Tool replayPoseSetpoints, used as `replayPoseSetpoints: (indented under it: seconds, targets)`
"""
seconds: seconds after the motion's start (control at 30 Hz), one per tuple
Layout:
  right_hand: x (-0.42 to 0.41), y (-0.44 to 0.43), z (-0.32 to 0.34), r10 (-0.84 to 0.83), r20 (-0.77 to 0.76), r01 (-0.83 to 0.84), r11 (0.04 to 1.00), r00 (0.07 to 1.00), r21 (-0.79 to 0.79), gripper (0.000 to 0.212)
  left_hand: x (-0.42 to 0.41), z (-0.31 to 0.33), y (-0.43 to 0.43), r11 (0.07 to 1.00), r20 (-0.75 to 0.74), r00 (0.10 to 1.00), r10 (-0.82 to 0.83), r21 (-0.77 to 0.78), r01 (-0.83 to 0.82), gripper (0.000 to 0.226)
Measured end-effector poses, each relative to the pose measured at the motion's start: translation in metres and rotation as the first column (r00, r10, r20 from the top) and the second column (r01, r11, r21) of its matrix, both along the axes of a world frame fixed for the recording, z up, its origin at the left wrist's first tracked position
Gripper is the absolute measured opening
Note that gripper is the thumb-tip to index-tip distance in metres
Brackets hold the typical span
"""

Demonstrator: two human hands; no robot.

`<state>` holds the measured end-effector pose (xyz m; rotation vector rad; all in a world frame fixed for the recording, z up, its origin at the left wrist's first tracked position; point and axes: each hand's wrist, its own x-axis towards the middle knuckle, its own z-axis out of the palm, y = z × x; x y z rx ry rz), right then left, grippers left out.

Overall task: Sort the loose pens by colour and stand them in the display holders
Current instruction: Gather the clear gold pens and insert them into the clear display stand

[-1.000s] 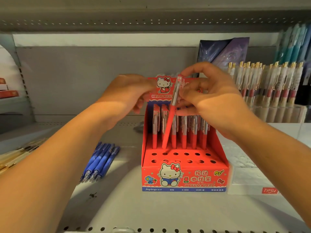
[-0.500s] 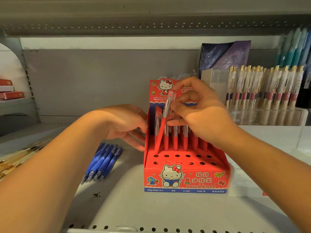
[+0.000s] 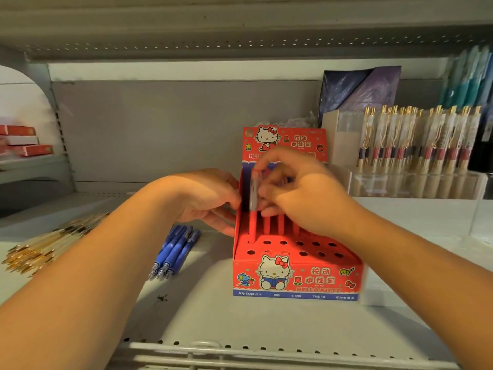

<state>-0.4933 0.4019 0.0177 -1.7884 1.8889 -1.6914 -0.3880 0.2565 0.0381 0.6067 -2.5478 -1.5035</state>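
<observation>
On red holder [image 3: 296, 276]: "Joytop", "HELLO KITTY".

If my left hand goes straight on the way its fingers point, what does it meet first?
Probably the left wall of the red cardboard pen holder; the left hand looks close, but contact is unclear.

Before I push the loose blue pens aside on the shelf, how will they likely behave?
The blue pens lie loose, side by side on the smooth metal shelf, so a sideways push would probably roll or scatter them. Their slim plastic barrels look stiff and light, likely easy to lift together.
</observation>
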Motion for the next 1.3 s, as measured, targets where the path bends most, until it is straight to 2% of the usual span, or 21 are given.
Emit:
replayPoseSetpoints:
  seconds: [0.07, 0.13, 0.27, 0.43, 0.5, 0.6, 0.67, 0.77, 0.87, 1.0, 1.07, 1.17, 1.3]
  targets:
    - [0.002, -0.002, -0.003, -0.017, -0.072, 0.022, 0.997, 0.997, 0.075, 0.038, 0.002, 0.0, 0.0, 1.0, -0.015, 1.0, -0.002, 0.024, 0.002, 0.022]
    - [0.002, -0.002, -0.003, -0.047, -0.122, 0.058, 0.995, 0.991, 0.086, 0.035, 0.005, -0.001, 0.002, 0.999, -0.029, 1.0, -0.011, 0.045, 0.012, 0.024]
    - [0.001, 0.004, 0.0, -0.112, -0.186, 0.126, 0.99, 0.976, 0.068, 0.032, 0.011, -0.008, 0.003, 0.996, -0.074, 0.997, 0.001, 0.085, 0.006, 0.026]
    - [0.0, 0.014, 0.003, -0.213, -0.329, 0.224, 0.975, 0.92, -0.003, 0.025, 0.021, -0.018, 0.004, 0.985, -0.184, 0.976, 0.12, 0.144, -0.094, 0.038]
    - [0.002, 0.017, 0.005, -0.225, -0.326, 0.225, 0.974, 0.918, -0.039, 0.026, 0.03, -0.021, 0.002, 0.986, -0.214, 0.964, 0.158, 0.089, -0.142, 0.039]
    - [0.011, 0.017, 0.011, -0.233, -0.31, 0.207, 0.972, 0.922, -0.113, 0.031, 0.051, -0.021, -0.01, 0.969, -0.238, 0.951, 0.197, -0.098, -0.225, 0.036]
    - [0.021, 0.014, 0.016, -0.232, -0.348, 0.209, 0.972, 0.908, -0.105, 0.034, 0.069, -0.018, -0.021, 0.949, -0.242, 0.947, 0.21, -0.181, -0.256, 0.033]
    - [0.042, -0.004, 0.021, -0.21, -0.511, 0.258, 0.966, 0.834, 0.024, 0.04, 0.094, -0.012, -0.038, 0.923, -0.249, 0.94, 0.232, -0.248, -0.293, 0.028]
    - [0.067, -0.035, 0.023, -0.143, -0.525, 0.283, 0.939, 0.839, 0.197, 0.044, 0.12, -0.009, -0.059, 0.886, -0.227, 0.937, 0.265, -0.327, -0.33, 0.028]
    - [0.097, -0.081, 0.028, -0.154, -0.607, 0.411, 0.857, 0.78, 0.31, 0.047, 0.158, -0.006, -0.095, 0.866, -0.162, 0.952, 0.26, -0.396, -0.304, 0.033]
    - [0.111, -0.102, 0.03, -0.145, -0.582, 0.414, 0.835, 0.8, 0.362, 0.045, 0.176, -0.007, -0.115, 0.861, -0.138, 0.956, 0.258, -0.417, -0.292, 0.037]
    - [0.132, -0.135, 0.029, -0.117, -0.462, 0.354, 0.81, 0.879, 0.467, 0.041, 0.198, -0.01, -0.147, 0.86, -0.116, 0.96, 0.254, -0.427, -0.279, 0.038]
    - [0.158, -0.179, 0.021, -0.134, -0.418, 0.362, 0.764, 0.899, 0.534, 0.042, 0.218, -0.019, -0.187, 0.858, -0.048, 0.968, 0.245, -0.453, -0.24, 0.033]
